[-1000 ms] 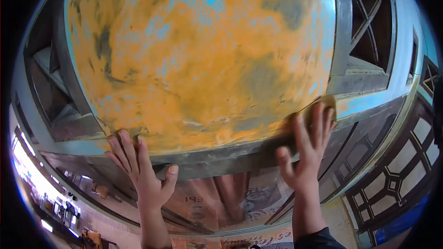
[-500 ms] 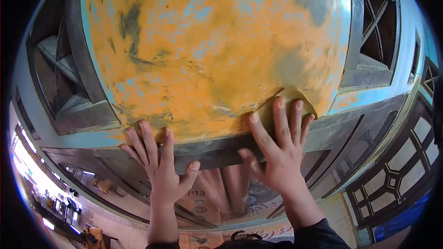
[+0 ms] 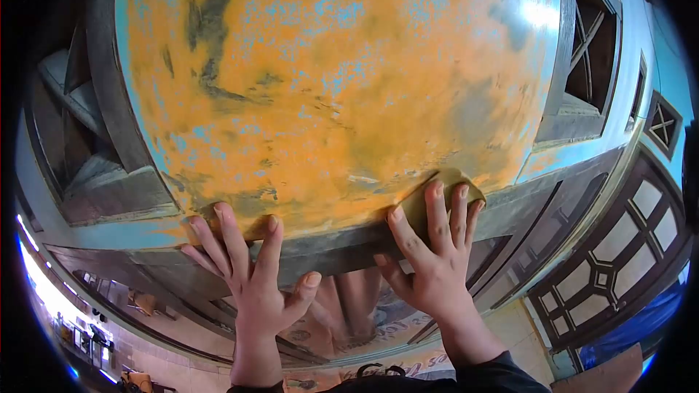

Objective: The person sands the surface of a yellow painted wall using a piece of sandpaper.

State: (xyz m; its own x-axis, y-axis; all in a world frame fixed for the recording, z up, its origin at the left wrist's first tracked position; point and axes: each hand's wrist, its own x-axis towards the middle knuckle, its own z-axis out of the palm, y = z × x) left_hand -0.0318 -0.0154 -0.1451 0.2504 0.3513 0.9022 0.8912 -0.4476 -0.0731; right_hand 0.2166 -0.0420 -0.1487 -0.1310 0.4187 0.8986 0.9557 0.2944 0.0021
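Observation:
An orange, blue and grey patched panel [image 3: 291,102] fills the upper middle of the view. My right hand [image 3: 435,262] presses a tan folded sheet, which looks like sandpaper [image 3: 453,177], against the panel's lower right edge, fingers apart on top of it. At the lower left edge my left hand [image 3: 251,276] rests with fingers spread and nothing in it. Below the panel runs a dark grey wooden rail [image 3: 328,251], between the two hands.
Recessed frames with crossed bars flank the panel, the left one [image 3: 80,124] and the right one [image 3: 588,44]. A dark lattice door [image 3: 611,255] stands at the right, near a blue sheet [image 3: 633,327]. Printed material [image 3: 364,371] lies at the bottom.
The tan sheet and my right hand have moved down and slightly left in view. The panel also appears lower, with the view shifted. My left hand stays at the lower left edge.

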